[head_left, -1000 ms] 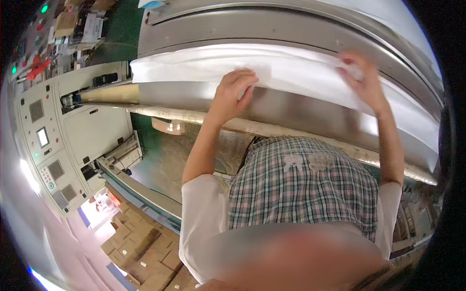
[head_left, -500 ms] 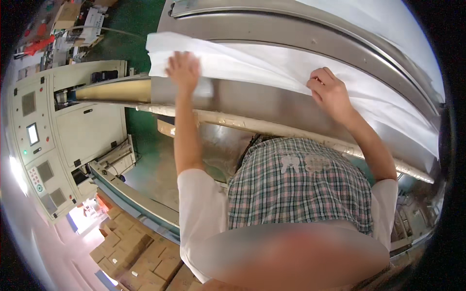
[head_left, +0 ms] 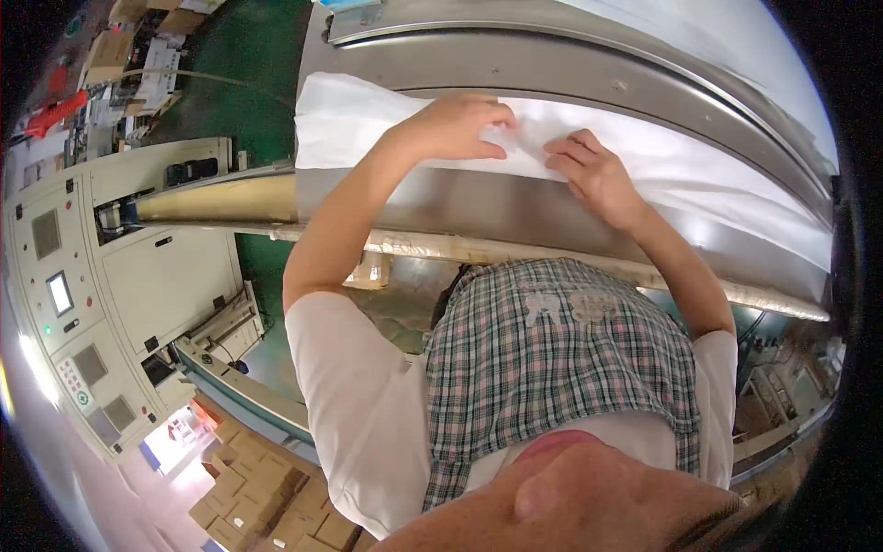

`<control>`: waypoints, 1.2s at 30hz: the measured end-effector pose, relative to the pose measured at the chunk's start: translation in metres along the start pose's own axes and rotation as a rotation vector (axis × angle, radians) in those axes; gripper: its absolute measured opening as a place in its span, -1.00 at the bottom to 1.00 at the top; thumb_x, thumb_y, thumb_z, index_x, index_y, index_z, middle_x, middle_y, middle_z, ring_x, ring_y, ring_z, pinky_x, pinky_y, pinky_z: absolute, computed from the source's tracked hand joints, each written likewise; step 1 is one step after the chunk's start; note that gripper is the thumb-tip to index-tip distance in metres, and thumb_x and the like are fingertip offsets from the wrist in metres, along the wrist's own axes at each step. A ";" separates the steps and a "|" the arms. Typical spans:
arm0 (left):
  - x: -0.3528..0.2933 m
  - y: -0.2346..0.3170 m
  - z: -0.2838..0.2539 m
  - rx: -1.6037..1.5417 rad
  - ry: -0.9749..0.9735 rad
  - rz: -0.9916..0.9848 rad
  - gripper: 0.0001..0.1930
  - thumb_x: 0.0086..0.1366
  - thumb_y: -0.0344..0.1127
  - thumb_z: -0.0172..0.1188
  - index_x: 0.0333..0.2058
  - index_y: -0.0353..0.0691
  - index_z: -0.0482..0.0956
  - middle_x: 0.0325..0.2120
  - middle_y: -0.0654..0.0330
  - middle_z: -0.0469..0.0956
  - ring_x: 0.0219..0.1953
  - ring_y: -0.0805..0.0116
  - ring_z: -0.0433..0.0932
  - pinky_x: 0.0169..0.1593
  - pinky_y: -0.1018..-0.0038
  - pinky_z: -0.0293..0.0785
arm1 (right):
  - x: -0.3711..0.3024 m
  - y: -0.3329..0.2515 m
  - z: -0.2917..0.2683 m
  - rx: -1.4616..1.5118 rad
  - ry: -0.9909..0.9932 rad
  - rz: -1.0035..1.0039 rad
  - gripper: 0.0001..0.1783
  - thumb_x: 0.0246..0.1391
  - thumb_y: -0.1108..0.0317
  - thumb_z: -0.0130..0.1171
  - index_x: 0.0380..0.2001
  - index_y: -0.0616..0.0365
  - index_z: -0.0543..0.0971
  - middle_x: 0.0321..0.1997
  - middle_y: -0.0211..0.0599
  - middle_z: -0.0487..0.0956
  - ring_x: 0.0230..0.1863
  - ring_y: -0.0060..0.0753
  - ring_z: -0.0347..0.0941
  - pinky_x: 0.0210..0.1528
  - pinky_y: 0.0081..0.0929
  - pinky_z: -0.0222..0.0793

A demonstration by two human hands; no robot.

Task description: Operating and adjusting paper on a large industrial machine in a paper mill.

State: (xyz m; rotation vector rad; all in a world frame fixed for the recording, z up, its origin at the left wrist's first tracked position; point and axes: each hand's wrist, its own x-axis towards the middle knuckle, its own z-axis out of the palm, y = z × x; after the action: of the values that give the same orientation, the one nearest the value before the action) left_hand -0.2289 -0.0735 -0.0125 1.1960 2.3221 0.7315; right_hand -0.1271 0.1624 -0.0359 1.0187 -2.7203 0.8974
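Note:
A long white sheet (head_left: 699, 166) lies across a curved stainless-steel machine bed (head_left: 589, 64). My left hand (head_left: 455, 124) rests on the sheet near its middle, fingers curled and pinching a fold of it. My right hand (head_left: 596, 175) presses on the sheet just to the right, fingers bent against the cloth, a short gap between the two hands. The sheet's left end (head_left: 331, 120) hangs over the steel front panel (head_left: 515, 216).
A cream control cabinet (head_left: 138, 276) with a small screen and buttons stands at the left. Stacked cardboard boxes (head_left: 248, 488) lie on the floor below it. A green floor (head_left: 248, 83) and cluttered benches show at the upper left.
Both hands have come together toward the sheet's middle: the left hand slid right from the sheet's left end, the right hand slid left. The view has shifted right along the machine.

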 end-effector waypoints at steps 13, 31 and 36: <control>-0.220 -0.113 -0.080 0.633 -0.287 -0.947 -0.64 -0.12 -0.11 0.22 -0.37 -0.18 0.46 -0.43 0.10 0.51 -0.29 0.12 0.48 -0.28 0.27 0.40 | 0.025 -0.003 0.036 0.005 -0.013 -0.080 -0.55 -0.37 0.60 0.03 -0.24 0.12 0.45 -0.09 -0.33 0.45 0.06 -0.19 0.22 0.05 -0.32 0.21; -0.038 -0.101 0.094 0.596 0.416 -0.366 -0.73 0.21 -0.28 -0.17 -0.49 -0.32 0.45 -0.58 -0.05 0.45 -0.44 0.00 0.43 -0.32 0.18 0.34 | -0.099 0.068 -0.043 -0.230 -0.089 0.371 -0.52 -0.43 0.59 0.10 -0.28 0.09 0.31 -0.15 -0.21 0.28 -0.09 -0.16 0.24 -0.22 -0.36 0.36; -0.158 -0.210 0.094 0.612 0.425 -0.529 -0.76 0.20 -0.21 -0.13 -0.43 -0.24 0.45 -0.55 0.02 0.46 -0.46 0.07 0.44 -0.38 0.16 0.30 | -0.161 0.133 -0.081 -0.302 -0.045 0.474 -0.49 -0.42 0.54 0.16 -0.25 0.10 0.30 -0.14 -0.20 0.28 -0.10 -0.10 0.26 -0.23 -0.33 0.38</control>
State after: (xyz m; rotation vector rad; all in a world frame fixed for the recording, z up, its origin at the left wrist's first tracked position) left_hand -0.2165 -0.2836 -0.1959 0.5861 3.1681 0.0751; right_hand -0.0955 0.3792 -0.0814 0.3474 -3.0648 0.4816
